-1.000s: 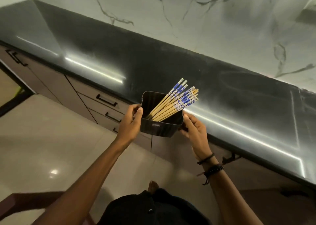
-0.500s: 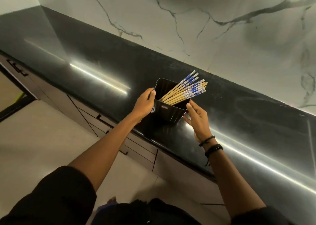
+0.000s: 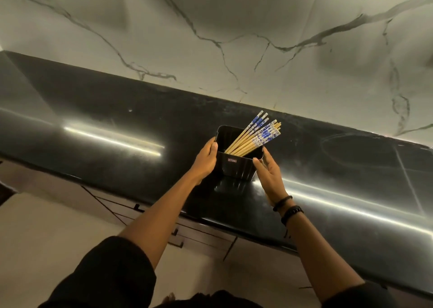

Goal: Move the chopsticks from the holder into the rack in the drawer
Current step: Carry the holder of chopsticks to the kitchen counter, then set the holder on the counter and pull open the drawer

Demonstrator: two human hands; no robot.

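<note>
A black rectangular holder (image 3: 236,169) stands on the black countertop (image 3: 117,120), well back from its front edge. Several bamboo chopsticks (image 3: 253,136) with blue-and-white patterned tops lean out of it toward the upper right. My left hand (image 3: 206,160) grips the holder's left wall, thumb at the rim. My right hand (image 3: 269,174) lies against its right side with the fingers fairly straight and the thumb at the front corner. No rack or open drawer is in view.
Closed drawers (image 3: 187,235) with dark handles run under the counter's front edge. A white marble wall (image 3: 234,38) rises directly behind the counter. Pale floor (image 3: 58,225) lies at lower left. Bright light strips reflect off the glossy counter.
Both hands carried the holder from in front of the drawers up and over the counter; it now rests on the countertop. The right hand's fingers have straightened.
</note>
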